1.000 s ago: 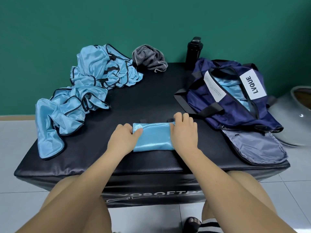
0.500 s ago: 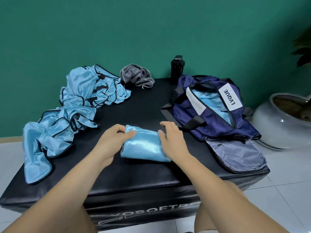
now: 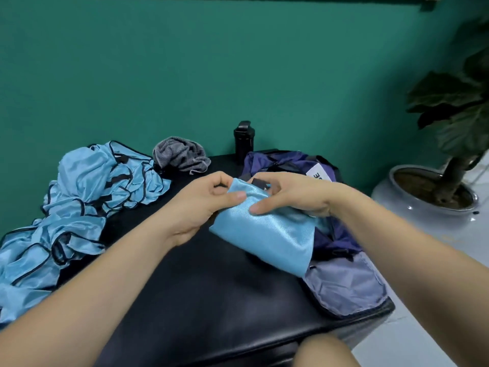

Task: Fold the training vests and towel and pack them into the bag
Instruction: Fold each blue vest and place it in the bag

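Observation:
A folded light-blue vest [image 3: 267, 231] is lifted off the black padded bench [image 3: 201, 295] and held in the air in front of the navy bag [image 3: 330, 234]. My left hand [image 3: 203, 205] pinches its upper left corner. My right hand [image 3: 291, 197] grips its top edge, thumb on the front. The bag lies at the right of the bench, mostly hidden behind the vest and my right arm, with its grey flap [image 3: 346, 284] lying open. A heap of unfolded blue vests [image 3: 79, 202] covers the left side. A crumpled grey towel [image 3: 180, 154] lies at the back.
A black bottle [image 3: 244, 139] stands at the back of the bench against the green wall. A potted plant in a white pot [image 3: 423, 202] sits on the floor to the right. My knee shows below the bench's front edge.
Both hands have picked the folded vest up from the bench and carried it right and up, in front of the bag. The view has swung to the right.

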`<control>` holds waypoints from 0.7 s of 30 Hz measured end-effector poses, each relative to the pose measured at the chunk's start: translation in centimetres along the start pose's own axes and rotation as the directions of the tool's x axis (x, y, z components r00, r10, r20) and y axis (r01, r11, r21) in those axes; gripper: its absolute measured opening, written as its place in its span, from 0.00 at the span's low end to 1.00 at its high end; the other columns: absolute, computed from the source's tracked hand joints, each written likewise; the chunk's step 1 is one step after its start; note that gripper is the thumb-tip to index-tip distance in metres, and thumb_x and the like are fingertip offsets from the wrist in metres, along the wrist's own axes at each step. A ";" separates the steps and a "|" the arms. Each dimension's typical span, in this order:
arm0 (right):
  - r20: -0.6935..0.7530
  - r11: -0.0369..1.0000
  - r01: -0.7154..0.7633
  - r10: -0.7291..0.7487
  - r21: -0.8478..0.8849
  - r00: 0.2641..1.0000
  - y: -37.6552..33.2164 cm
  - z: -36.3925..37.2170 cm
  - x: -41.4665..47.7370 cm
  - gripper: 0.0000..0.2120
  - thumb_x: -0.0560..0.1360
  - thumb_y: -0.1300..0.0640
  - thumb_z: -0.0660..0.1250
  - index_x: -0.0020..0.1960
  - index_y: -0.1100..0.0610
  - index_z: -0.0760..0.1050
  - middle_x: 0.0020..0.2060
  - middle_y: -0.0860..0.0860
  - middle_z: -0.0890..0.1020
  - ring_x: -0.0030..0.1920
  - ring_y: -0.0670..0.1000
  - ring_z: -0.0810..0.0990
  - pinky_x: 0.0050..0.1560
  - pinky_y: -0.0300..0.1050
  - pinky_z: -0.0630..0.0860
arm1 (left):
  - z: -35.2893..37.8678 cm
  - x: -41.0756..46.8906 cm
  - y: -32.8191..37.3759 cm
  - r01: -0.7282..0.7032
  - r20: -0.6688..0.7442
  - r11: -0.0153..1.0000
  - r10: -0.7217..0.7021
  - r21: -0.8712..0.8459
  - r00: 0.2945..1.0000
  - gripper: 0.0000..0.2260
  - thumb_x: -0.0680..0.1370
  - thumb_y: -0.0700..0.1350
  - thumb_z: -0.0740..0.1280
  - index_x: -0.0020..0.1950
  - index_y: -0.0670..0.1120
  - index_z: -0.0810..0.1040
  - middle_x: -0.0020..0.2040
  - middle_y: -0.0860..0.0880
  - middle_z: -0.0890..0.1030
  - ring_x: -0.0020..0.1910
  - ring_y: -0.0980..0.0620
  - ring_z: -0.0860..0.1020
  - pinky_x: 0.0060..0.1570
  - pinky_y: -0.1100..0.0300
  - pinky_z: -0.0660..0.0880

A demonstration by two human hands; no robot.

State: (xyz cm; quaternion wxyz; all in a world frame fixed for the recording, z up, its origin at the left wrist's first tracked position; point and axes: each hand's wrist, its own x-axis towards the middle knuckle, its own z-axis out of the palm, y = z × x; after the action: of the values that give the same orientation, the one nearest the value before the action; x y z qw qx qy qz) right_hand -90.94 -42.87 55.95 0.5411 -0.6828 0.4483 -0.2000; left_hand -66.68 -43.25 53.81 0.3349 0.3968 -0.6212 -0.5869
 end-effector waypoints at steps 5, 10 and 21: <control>-0.123 0.975 -0.056 0.030 -0.214 0.992 0.2 -6.7 -1.0 0.17 0.77 0.54 0.78 0.63 0.51 0.77 0.47 0.51 0.89 0.45 0.52 0.88 0.42 0.43 0.82 | 2.7 6.4 -0.6 -0.057 -0.082 0.998 0.057 0.010 0.995 0.11 0.79 0.41 0.76 0.58 0.42 0.79 0.53 0.39 0.87 0.47 0.47 0.83 0.49 0.53 0.78; -0.280 0.721 -0.200 0.009 -0.664 0.960 1.5 -13.5 0.8 0.13 0.74 0.44 0.80 0.52 0.43 0.77 0.46 0.42 0.85 0.48 0.47 0.85 0.50 0.47 0.78 | 3.8 11.5 -2.8 -0.090 -0.167 0.885 0.184 0.456 0.969 0.06 0.80 0.47 0.73 0.53 0.57 0.80 0.38 0.51 0.86 0.43 0.48 0.85 0.46 0.53 0.77; -0.266 0.415 -0.288 0.109 -0.863 0.958 6.8 -13.9 11.7 0.31 0.76 0.50 0.78 0.77 0.50 0.73 0.70 0.51 0.79 0.67 0.58 0.78 0.66 0.53 0.76 | 5.7 13.2 -5.0 -0.006 -0.022 0.405 0.063 0.914 0.998 0.20 0.85 0.57 0.60 0.38 0.48 0.73 0.34 0.51 0.77 0.38 0.48 0.77 0.39 0.51 0.71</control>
State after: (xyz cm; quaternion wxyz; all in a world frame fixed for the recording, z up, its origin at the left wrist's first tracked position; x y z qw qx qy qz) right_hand -98.10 -60.47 51.87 0.0782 -0.7869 0.6073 0.0759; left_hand -77.23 -52.27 47.67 0.0926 0.5177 -0.8397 -0.1355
